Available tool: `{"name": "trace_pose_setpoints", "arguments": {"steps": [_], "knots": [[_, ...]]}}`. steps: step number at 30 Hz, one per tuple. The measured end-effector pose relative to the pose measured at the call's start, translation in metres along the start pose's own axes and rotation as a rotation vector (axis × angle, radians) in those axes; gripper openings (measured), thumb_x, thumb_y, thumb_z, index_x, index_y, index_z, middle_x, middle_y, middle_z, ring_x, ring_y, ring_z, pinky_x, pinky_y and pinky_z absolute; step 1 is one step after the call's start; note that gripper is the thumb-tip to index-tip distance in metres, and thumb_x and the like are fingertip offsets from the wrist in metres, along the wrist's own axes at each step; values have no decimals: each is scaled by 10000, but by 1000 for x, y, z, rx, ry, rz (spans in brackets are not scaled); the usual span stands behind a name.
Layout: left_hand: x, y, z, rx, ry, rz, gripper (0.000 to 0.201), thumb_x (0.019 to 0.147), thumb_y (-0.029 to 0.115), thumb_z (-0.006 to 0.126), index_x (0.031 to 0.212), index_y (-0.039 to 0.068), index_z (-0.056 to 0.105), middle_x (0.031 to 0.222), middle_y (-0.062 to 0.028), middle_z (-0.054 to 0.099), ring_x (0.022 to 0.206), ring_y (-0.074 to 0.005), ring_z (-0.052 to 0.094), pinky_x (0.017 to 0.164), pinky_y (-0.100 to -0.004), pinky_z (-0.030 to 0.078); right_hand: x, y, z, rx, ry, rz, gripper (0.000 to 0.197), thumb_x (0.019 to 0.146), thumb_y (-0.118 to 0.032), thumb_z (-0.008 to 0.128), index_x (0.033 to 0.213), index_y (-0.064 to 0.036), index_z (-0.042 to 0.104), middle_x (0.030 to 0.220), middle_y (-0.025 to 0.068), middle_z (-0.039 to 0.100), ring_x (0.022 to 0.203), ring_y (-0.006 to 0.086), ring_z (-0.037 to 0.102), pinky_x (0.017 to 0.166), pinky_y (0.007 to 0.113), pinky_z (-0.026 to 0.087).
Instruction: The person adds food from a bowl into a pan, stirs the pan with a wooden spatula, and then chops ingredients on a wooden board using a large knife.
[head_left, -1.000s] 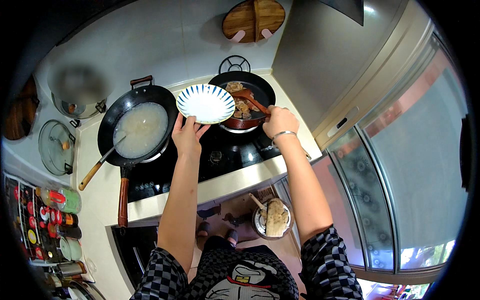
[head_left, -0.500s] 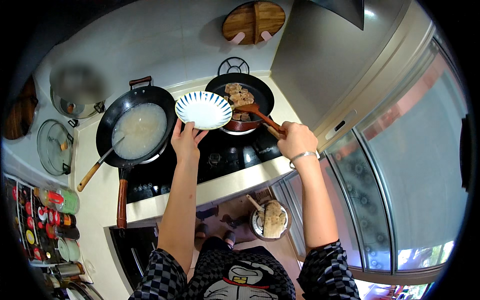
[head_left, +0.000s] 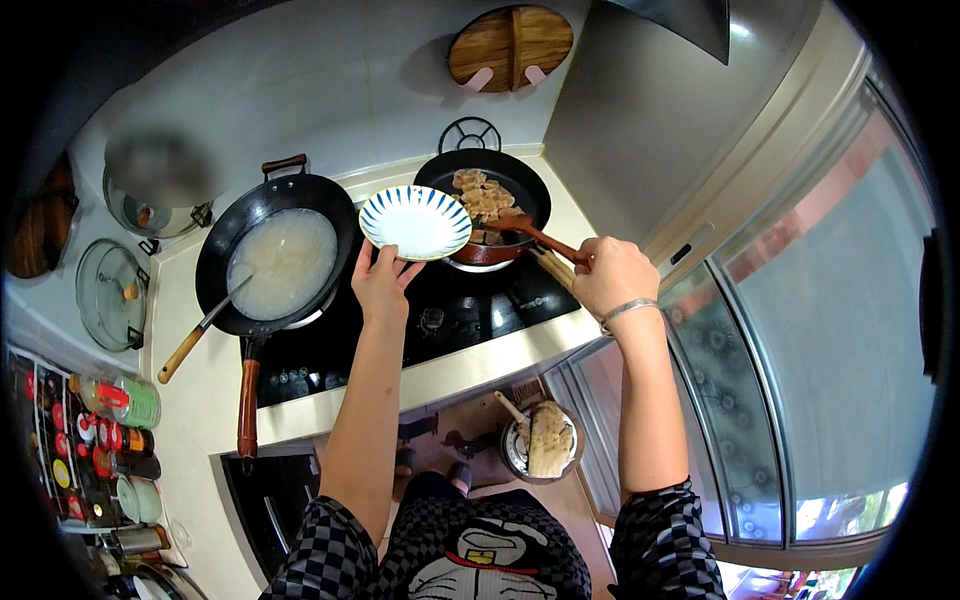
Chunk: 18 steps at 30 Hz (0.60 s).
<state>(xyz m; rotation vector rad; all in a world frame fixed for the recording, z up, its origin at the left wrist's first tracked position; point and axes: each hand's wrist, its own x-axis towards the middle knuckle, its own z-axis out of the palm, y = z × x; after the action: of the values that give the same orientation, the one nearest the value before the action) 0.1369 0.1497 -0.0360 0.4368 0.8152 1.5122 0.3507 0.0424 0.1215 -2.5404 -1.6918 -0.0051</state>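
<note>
My left hand [head_left: 382, 285] grips the near edge of a white plate [head_left: 416, 226] with blue stripes around its rim. The plate is tilted over the gap between the two pans and overlaps the left edge of the right-hand frying pan [head_left: 530, 185]. In my right hand [head_left: 612, 275], fingers closed, is the handle of a reddish-brown wooden spatula [head_left: 540, 236]. Its blade reaches into that pan, at several browned pieces of food [head_left: 484, 192] that look like meat slices. The frying pan's own wooden handle [head_left: 556, 268] runs toward my right hand; whether I touch it, I cannot tell.
Left on the black hob [head_left: 320, 365] is a wok [head_left: 212, 262] of cloudy liquid [head_left: 285, 250], a wooden-handled ladle [head_left: 186, 350] leaning in it. Jars [head_left: 125, 440] crowd a rack at far left. Below, a stool [head_left: 515, 455] stands near the sliding glass doors [head_left: 730, 400].
My right hand has moved right and slightly down with the spatula, drawing its blade toward the pan's near right side. The plate in my left hand has shifted slightly right.
</note>
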Motion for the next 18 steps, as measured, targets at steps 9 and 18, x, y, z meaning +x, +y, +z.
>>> {"name": "trace_pose_setpoints", "arguments": {"steps": [9,18], "knots": [[2,-1,-4,0,8,-12,542,870,14,517,1379,-3,333,1184,-193,551,1013,-290,625,764,-406,586,11,4,13,64,24,38,215,734,-169,622,921,-137,724,914,150,686,881,315,660,773,399,532],[-5,3,-2,-9,-12,-3,478,872,28,519,1333,2,396,1162,-181,573,1018,-303,627,774,-419,588,15,19,10,231,84,94,228,738,-157,603,927,-147,730,953,160,682,886,329,659,807,402,525]]}}
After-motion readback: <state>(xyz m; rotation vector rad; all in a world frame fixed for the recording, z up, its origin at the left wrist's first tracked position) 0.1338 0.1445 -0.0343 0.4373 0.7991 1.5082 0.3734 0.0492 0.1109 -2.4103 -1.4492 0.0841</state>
